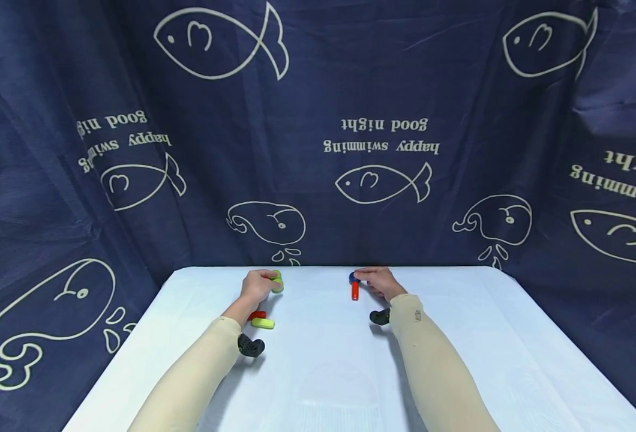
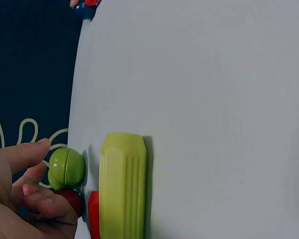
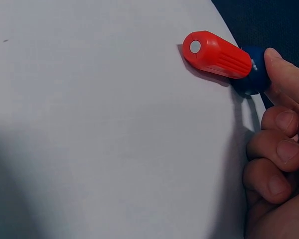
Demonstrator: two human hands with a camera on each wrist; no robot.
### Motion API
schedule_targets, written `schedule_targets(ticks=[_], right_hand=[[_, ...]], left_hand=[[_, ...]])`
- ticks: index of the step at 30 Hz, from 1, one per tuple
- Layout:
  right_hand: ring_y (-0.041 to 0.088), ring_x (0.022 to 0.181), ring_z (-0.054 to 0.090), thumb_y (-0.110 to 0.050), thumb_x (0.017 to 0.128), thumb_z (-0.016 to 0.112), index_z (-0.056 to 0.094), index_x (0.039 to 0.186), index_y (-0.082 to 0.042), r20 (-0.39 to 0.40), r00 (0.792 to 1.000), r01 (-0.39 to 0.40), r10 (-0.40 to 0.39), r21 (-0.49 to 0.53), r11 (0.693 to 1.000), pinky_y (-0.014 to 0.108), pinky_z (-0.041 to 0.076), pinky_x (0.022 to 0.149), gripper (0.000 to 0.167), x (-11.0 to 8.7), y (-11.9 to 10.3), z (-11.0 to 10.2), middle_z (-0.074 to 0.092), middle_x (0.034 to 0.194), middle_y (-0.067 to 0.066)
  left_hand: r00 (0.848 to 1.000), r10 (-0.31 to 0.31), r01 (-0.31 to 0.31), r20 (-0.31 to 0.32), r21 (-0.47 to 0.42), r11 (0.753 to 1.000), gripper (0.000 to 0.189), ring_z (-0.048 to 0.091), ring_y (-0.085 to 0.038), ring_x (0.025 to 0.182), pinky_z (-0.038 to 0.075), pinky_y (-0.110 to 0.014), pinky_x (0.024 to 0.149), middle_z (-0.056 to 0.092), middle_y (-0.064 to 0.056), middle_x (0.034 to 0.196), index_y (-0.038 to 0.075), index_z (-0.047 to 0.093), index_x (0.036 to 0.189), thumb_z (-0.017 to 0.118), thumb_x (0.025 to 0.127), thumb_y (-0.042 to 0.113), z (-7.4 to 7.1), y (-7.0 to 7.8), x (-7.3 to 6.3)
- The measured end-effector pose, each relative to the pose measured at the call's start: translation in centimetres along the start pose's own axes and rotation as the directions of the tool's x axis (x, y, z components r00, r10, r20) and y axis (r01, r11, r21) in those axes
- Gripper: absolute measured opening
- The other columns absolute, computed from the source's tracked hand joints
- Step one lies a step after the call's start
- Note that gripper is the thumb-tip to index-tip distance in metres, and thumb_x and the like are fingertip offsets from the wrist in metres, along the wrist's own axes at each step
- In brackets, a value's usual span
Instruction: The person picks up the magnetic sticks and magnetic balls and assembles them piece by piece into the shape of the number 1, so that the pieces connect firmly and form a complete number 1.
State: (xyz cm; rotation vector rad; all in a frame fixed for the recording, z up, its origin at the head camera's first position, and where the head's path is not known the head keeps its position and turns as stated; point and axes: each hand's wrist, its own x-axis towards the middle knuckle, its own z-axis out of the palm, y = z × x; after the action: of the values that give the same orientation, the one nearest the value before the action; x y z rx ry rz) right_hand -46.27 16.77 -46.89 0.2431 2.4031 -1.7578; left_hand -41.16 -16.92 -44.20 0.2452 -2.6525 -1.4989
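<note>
At the table's far edge, my left hand [image 1: 257,285] has its thumb and forefinger at a glossy green ball [image 2: 66,168], with another bit of green beside it in the head view. Its lower fingers are curled, and a dark red ball [image 2: 71,200] shows partly behind them. My right hand [image 1: 378,281] pinches a dark blue ball [image 3: 251,70], thumb against its side; the forefinger is mostly hidden. A red ridged rod [image 3: 217,55] touches that ball and points back toward me, a round grey spot at its near end.
Nearer than my left hand lie a yellow-green ridged rod [image 1: 263,323] and a red rod [image 1: 257,314], side by side on the white table [image 1: 318,348]. Dark blue cloth [image 1: 307,120] with fish drawings hangs behind the table. Black wrist devices [image 1: 251,345] sit at both sleeves.
</note>
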Motion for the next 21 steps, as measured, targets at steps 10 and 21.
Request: schedule_targets(ticks=[10,21], right_hand=[[0.015,0.05,0.03,-0.029,0.086,0.08,0.076,0.118,-0.016,-0.007,1.0,0.006,-0.006,-0.006,1.0,0.028,0.024,0.048,0.034,0.11,0.08,-0.04,0.036,0.059,-0.004],[0.015,0.051,0.031,-0.029,0.086,0.08,0.076,0.116,-0.017,-0.029,1.0,-0.002,0.002,-0.009,1.0,0.028,0.024,0.05,0.033,0.07,0.22,0.11,0.037,0.061,-0.004]], left_hand=[[1.0,-0.025,0.025,-0.016,-0.014,1.0,0.039,0.055,-0.033,0.125,0.045,-0.044,0.102,0.064,-0.017,0.134,0.004,0.072,0.121,0.077,0.083,0.01,0.32,0.05,0.13],[0.995,-0.095,0.095,-0.016,-0.009,0.995,0.035,0.059,-0.028,0.108,0.048,-0.035,0.085,0.063,-0.017,0.133,0.006,0.073,0.119,0.077,0.084,0.01,0.62,-0.3,0.3]])
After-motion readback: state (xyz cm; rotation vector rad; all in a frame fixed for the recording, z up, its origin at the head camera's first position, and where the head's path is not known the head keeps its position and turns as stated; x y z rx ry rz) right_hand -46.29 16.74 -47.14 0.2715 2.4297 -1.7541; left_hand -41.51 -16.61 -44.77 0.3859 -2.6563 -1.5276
